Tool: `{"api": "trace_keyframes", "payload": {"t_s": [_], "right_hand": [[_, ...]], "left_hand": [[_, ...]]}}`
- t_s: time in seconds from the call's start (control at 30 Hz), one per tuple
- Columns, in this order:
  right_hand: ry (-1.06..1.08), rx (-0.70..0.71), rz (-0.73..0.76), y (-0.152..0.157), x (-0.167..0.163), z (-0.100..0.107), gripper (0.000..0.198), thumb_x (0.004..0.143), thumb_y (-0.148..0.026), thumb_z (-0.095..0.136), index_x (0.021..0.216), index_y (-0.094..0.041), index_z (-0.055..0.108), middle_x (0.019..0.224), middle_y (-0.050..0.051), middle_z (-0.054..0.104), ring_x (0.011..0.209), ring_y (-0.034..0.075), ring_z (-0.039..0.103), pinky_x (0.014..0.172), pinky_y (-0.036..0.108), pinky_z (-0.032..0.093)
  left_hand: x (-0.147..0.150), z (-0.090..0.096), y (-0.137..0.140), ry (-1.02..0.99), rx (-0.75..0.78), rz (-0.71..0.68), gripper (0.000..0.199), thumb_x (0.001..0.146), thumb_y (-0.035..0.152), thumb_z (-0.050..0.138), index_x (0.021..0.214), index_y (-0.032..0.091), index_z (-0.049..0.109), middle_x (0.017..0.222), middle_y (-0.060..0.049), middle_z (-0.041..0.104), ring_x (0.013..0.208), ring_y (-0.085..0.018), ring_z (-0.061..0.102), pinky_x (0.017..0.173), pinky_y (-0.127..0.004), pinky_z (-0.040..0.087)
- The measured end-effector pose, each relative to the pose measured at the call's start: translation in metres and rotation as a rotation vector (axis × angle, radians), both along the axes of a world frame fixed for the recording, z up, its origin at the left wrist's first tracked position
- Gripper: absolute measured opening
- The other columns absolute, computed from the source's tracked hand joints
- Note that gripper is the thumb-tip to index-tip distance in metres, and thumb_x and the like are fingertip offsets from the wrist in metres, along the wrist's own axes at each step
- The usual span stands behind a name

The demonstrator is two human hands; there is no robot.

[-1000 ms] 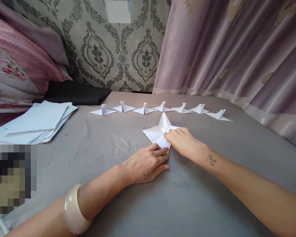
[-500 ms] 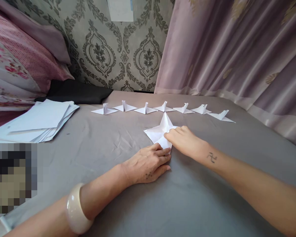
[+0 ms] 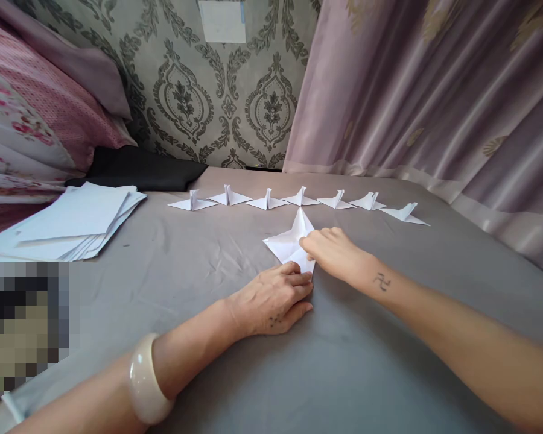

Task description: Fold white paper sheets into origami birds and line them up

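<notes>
A star-shaped piece of folded white paper (image 3: 283, 243) lies on the grey cloth, one point raised at its far side. My left hand (image 3: 274, 295) rests over its near corner, fingers bent together and holding that corner down, with the thumb lying on the cloth. On the right part of the paper, my right hand (image 3: 330, 250) is closed with curled fingers, gripping and pressing the fold. My fingers cover the paper's right point and near tip. Just beyond stands a row of several folded paper birds (image 3: 301, 197).
A stack of white paper sheets (image 3: 72, 211) lies at the left, before a black folded item (image 3: 140, 169). Pink floral fabric (image 3: 27, 114) hangs at the far left, and a mauve curtain (image 3: 416, 102) borders the right. Patterned wallpaper (image 3: 183, 102) covers the back wall.
My right hand has shifted slightly left and inward over the paper, covering more of its right side. My left hand stays almost where it was. The view has moved slightly.
</notes>
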State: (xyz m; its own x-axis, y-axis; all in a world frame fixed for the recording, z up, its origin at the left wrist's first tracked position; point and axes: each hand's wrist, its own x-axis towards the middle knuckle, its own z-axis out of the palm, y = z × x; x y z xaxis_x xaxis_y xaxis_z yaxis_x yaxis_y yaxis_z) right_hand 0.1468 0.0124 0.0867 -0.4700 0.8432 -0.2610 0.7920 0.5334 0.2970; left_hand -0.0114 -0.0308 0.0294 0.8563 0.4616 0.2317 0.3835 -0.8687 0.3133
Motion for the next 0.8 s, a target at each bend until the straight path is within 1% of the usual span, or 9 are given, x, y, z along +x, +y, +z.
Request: {"api": "trace_keyframes", "payload": {"t_s": [0.1, 0.2, 0.27, 0.33, 0.47, 0.57, 0.67, 0.8], "right_hand": [[0.037, 0.063, -0.009, 0.0, 0.007, -0.005, 0.009, 0.089, -0.013, 0.055, 0.097, -0.014, 0.057, 0.103, 0.01, 0.065, 0.091, 0.024, 0.065, 0.06, 0.028, 0.028], [0.094, 0.132, -0.03, -0.005, 0.014, -0.01, 0.01, 0.09, -0.016, 0.052, 0.101, -0.015, 0.053, 0.108, 0.009, 0.062, 0.084, 0.021, 0.066, 0.058, 0.028, 0.026], [0.119, 0.155, -0.037, -0.007, 0.018, -0.011, 0.011, 0.091, -0.017, 0.051, 0.102, -0.015, 0.052, 0.109, 0.008, 0.061, 0.082, 0.02, 0.066, 0.057, 0.028, 0.025], [0.116, 0.154, -0.03, -0.008, 0.02, -0.01, 0.013, 0.091, -0.019, 0.05, 0.104, -0.015, 0.052, 0.11, 0.009, 0.061, 0.083, 0.021, 0.066, 0.058, 0.028, 0.027], [0.101, 0.131, 0.002, -0.001, 0.017, -0.004, 0.019, 0.09, -0.021, 0.052, 0.107, -0.013, 0.054, 0.109, 0.012, 0.062, 0.089, 0.024, 0.065, 0.063, 0.03, 0.031], [0.094, 0.094, 0.018, 0.009, 0.015, 0.0, 0.022, 0.085, -0.017, 0.056, 0.107, -0.013, 0.056, 0.106, 0.013, 0.064, 0.092, 0.025, 0.064, 0.067, 0.03, 0.035], [0.091, 0.048, 0.037, 0.018, 0.013, 0.003, 0.023, 0.08, -0.012, 0.058, 0.103, -0.013, 0.059, 0.103, 0.013, 0.066, 0.09, 0.024, 0.065, 0.068, 0.03, 0.037], [0.105, 0.021, 0.052, 0.025, 0.013, 0.002, 0.026, 0.078, -0.01, 0.058, 0.104, -0.012, 0.061, 0.103, 0.014, 0.067, 0.092, 0.025, 0.065, 0.069, 0.031, 0.039]], "left_hand": [[0.0, -0.002, 0.0, -0.004, 0.01, -0.003, 0.026, 0.095, 0.027, 0.04, 0.104, 0.015, 0.061, 0.109, -0.012, 0.064, 0.103, -0.025, 0.055, 0.092, -0.039, 0.046], [0.0, -0.004, 0.0, -0.018, 0.047, -0.004, 0.025, 0.095, 0.028, 0.041, 0.105, 0.016, 0.061, 0.11, -0.011, 0.064, 0.111, -0.026, 0.053, 0.097, -0.041, 0.044], [0.001, -0.003, 0.003, -0.021, 0.081, -0.017, 0.023, 0.094, 0.028, 0.044, 0.104, 0.017, 0.061, 0.108, -0.011, 0.065, 0.117, -0.028, 0.05, 0.101, -0.043, 0.04], [0.001, -0.002, 0.007, -0.015, 0.104, -0.058, 0.02, 0.092, 0.028, 0.046, 0.101, 0.017, 0.061, 0.106, -0.011, 0.065, 0.119, -0.028, 0.05, 0.103, -0.043, 0.039], [0.005, 0.005, 0.02, 0.047, 0.133, -0.165, 0.014, 0.089, 0.028, 0.05, 0.092, 0.018, 0.058, 0.098, -0.01, 0.064, 0.109, -0.026, 0.056, 0.101, -0.041, 0.041], [0.011, 0.01, 0.028, 0.106, 0.179, -0.229, 0.009, 0.087, 0.027, 0.052, 0.086, 0.019, 0.055, 0.09, -0.008, 0.061, 0.103, -0.026, 0.057, 0.1, -0.04, 0.042], [0.019, 0.015, 0.033, 0.152, 0.217, -0.292, 0.006, 0.083, 0.025, 0.053, 0.084, 0.019, 0.053, 0.087, -0.008, 0.059, 0.097, -0.026, 0.056, 0.099, -0.039, 0.042], [0.024, 0.018, 0.034, 0.218, 0.203, -0.293, 0.007, 0.083, 0.025, 0.053, 0.084, 0.018, 0.052, 0.088, -0.007, 0.058, 0.092, -0.024, 0.056, 0.1, -0.037, 0.041]]}}
